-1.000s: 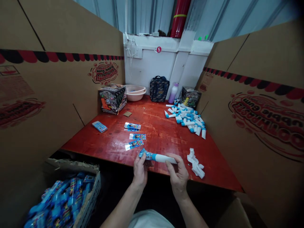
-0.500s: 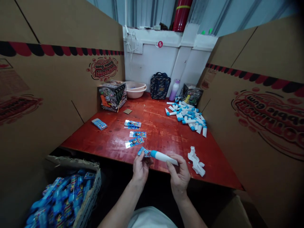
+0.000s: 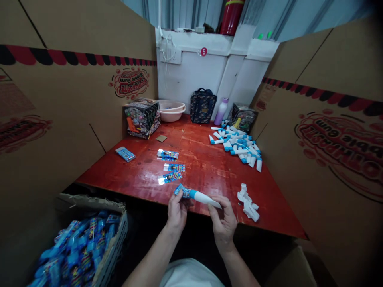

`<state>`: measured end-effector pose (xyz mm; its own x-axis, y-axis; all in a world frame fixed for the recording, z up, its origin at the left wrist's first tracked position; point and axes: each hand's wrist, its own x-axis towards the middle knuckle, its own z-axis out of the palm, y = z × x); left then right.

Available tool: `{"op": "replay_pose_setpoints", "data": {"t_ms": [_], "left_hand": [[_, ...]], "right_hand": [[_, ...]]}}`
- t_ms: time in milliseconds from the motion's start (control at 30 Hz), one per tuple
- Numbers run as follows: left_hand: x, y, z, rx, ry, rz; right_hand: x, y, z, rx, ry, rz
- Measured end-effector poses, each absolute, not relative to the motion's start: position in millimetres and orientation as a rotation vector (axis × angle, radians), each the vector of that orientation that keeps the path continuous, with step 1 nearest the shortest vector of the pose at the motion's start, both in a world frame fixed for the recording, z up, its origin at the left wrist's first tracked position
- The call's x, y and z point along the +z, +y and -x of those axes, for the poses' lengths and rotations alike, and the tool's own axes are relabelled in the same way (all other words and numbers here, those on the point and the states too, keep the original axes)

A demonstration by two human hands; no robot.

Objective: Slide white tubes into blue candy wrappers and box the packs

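Note:
My left hand (image 3: 178, 209) is closed on a small blue printed wrapper sleeve (image 3: 183, 191) above the table's front edge. My right hand (image 3: 224, 219) pinches the flat tail end of a white tube (image 3: 205, 198) between thumb and fingers. The tube's blue cap (image 3: 193, 193) points left and meets the sleeve's open end; how far it is inside I cannot tell. Just beyond my left hand lie more flat printed sleeves (image 3: 170, 177) on the red table (image 3: 206, 167). To the right of my right hand is crumpled white paper (image 3: 248, 202).
Many white tubes with blue caps (image 3: 239, 147) are heaped at the back right. A box of wrapped blue tubes (image 3: 80, 243) stands below left. Blue packets (image 3: 125, 154), a display box (image 3: 142, 117), pink basins (image 3: 172, 111), a bag (image 3: 203, 105) and a bottle (image 3: 221, 111) surround the workspace.
My right hand and the white tube have shifted slightly left, toward the sleeve in my left hand. The whole view has moved a little.

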<state>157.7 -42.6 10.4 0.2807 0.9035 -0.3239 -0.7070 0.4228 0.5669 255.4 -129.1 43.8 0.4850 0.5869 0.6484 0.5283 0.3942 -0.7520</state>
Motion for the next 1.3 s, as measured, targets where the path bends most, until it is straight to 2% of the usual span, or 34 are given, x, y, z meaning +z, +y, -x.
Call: {"op": "replay_pose_setpoints", "data": {"t_ms": [300, 500, 633, 800, 933, 1100, 1300], "left_hand": [[8, -38, -157, 1.086, 0.672, -0.224], [8, -35, -154, 1.147, 0.677, -0.294], [8, -34, -152, 1.180, 0.688, -0.318], [8, -30, -149, 1.196, 0.704, -0.303], [10, -31, -149, 1.191, 0.707, -0.291], [13, -34, -150, 1.198, 0.721, -0.337], [12, -34, -151, 1.199, 0.701, -0.376]], "right_hand": [[38, -132, -250, 0.014, -1.317, 1.251], [24, -129, -255, 0.098, -1.180, 1.391], [9, -125, -264, 0.313, -0.992, 1.455], [3, -118, -263, 0.636, -0.503, 1.209], [9, -117, -257, 0.742, -0.392, 1.100], [-1, -118, -257, 0.670, -0.497, 1.140], [-1, -130, -263, 0.259, -0.990, 1.406]]}}
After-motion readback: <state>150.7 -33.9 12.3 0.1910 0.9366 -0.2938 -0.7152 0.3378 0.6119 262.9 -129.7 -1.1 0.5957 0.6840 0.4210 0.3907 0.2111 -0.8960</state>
